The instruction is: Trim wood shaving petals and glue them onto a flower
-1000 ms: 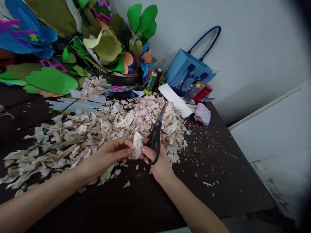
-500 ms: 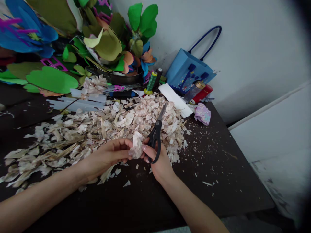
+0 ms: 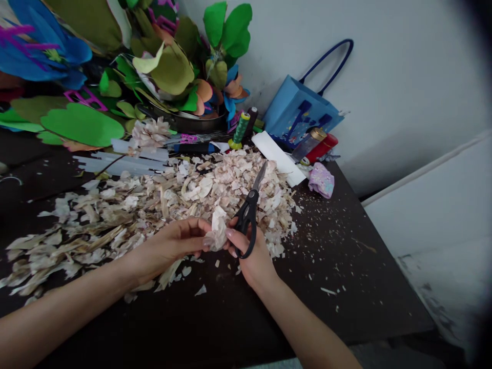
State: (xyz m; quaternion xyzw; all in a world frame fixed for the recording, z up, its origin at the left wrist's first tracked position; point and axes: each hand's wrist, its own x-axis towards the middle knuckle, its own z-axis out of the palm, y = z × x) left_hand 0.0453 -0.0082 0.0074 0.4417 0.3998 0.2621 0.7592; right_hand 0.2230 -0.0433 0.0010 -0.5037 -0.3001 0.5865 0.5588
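My left hand [image 3: 180, 241] pinches a pale, crumpled, petal-like piece [image 3: 219, 230] between thumb and fingers, its papery folds standing upright. From the other side, my right hand [image 3: 251, 251] touches the same piece with its thumb and fingertips. Black-handled scissors [image 3: 246, 215] rest in my right hand, blades closed and pointing away from me. Under and beyond both hands spreads a heap of dry whitish-pink and tan flakes [image 3: 226, 177], which look like husks or petals.
Behind the heap stand a green thread spool [image 3: 240, 130], a blue bag [image 3: 298, 113] and a red cylinder [image 3: 323, 147]. Large fabric flowers [image 3: 169, 72] fill the back left. A white strip [image 3: 279, 159] and a patterned cloth bundle [image 3: 321, 180] lie right on the dark table [image 3: 369, 287].
Almost nothing differs. The scissors and the pale piece appear shifted very slightly to the right, and both hands keep the same hold.
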